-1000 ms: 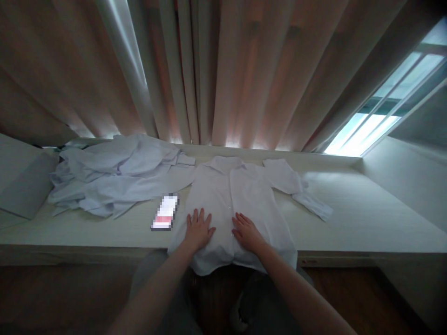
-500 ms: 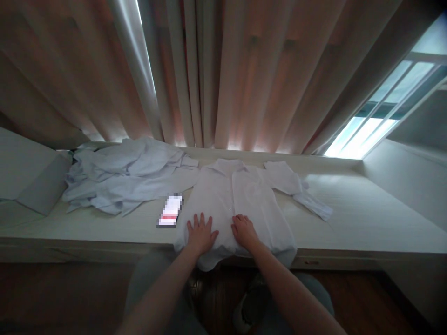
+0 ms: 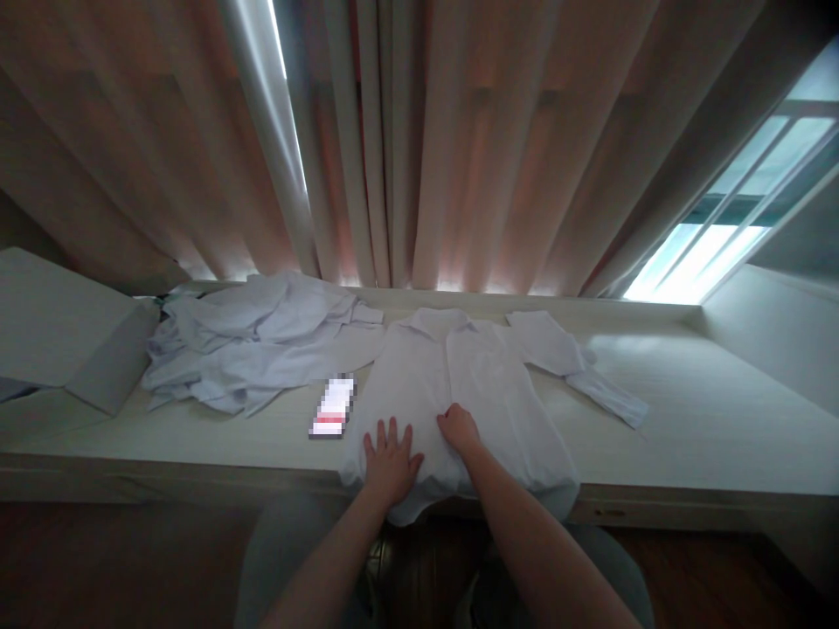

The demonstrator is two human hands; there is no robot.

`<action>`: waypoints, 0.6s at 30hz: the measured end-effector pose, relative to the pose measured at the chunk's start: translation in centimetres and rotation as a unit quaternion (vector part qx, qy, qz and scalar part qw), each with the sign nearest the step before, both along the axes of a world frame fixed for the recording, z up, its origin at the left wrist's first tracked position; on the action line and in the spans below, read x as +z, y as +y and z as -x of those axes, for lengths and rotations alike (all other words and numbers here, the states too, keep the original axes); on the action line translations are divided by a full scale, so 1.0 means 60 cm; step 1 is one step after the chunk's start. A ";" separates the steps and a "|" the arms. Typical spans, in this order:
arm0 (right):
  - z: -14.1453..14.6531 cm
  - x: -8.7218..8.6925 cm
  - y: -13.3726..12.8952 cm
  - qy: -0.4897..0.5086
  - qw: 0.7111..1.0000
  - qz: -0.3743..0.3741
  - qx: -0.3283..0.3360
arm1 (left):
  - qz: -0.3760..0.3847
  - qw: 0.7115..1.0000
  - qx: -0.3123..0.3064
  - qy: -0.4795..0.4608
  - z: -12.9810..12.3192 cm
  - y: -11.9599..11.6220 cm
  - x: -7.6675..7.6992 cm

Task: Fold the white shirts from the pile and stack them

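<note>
A white shirt (image 3: 419, 376) lies front up on the counter, collar toward the curtain, its hem hanging over the near edge. One sleeve stretches out bent to the right; the other reaches left toward a heap of white clothes. Flat on the lower left front of the shirt rests my left hand (image 3: 393, 463), fingers spread. My right hand (image 3: 460, 430) is closed at the front placket near the middle, its fingertips pinching the shirt's edge. A phone (image 3: 333, 406) with a blurred-out screen lies just left of the shirt.
Heaped white clothes (image 3: 262, 336) cover the counter's left part, beside a white box (image 3: 72, 332) at the far left. Behind the pale counter (image 3: 688, 419) hangs a long curtain (image 3: 511, 157). A window (image 3: 714, 227) shows at the right, above a white wall.
My right hand has curled its fingers closer together and moved slightly up along the placket. My left hand stays spread on the shirt. The whole view has shifted a little.
</note>
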State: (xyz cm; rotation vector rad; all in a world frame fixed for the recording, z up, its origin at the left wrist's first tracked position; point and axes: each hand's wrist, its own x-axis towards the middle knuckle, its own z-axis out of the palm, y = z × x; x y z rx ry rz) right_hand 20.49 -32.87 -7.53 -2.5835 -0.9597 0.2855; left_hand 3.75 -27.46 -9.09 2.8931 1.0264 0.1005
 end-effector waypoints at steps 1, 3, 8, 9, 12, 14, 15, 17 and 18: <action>-0.001 0.000 0.001 0.006 1.000 0.001 0.001 | -0.003 1.000 0.002 -0.001 0.000 -0.001 -0.001; -0.003 0.001 0.003 0.019 1.000 0.001 0.006 | -0.008 1.000 0.005 -0.005 0.000 -0.002 -0.001; -0.006 0.006 0.000 0.060 0.998 -0.018 0.018 | -0.013 1.000 -0.018 -0.011 0.007 0.016 0.011; -0.006 0.006 -0.002 0.068 0.997 -0.022 0.018 | -0.013 1.000 -0.023 -0.008 0.009 0.023 0.015; -0.005 0.006 -0.010 0.091 0.995 -0.025 0.020 | -0.022 1.000 -0.021 -0.007 0.015 0.043 0.022; -0.004 0.005 -0.018 0.107 0.994 -0.021 0.030 | -0.031 0.999 -0.011 -0.011 0.019 0.052 0.021; -0.003 0.004 -0.023 0.115 0.992 -0.018 0.039 | -0.033 0.999 -0.005 -0.010 0.020 0.054 0.020; -0.003 0.003 -0.035 0.136 0.989 -0.013 0.061 | -0.028 1.000 0.006 -0.004 0.023 0.056 0.016; -0.003 0.003 -0.041 0.149 0.986 -0.011 0.071 | -0.024 1.000 0.010 0.000 0.023 0.056 0.014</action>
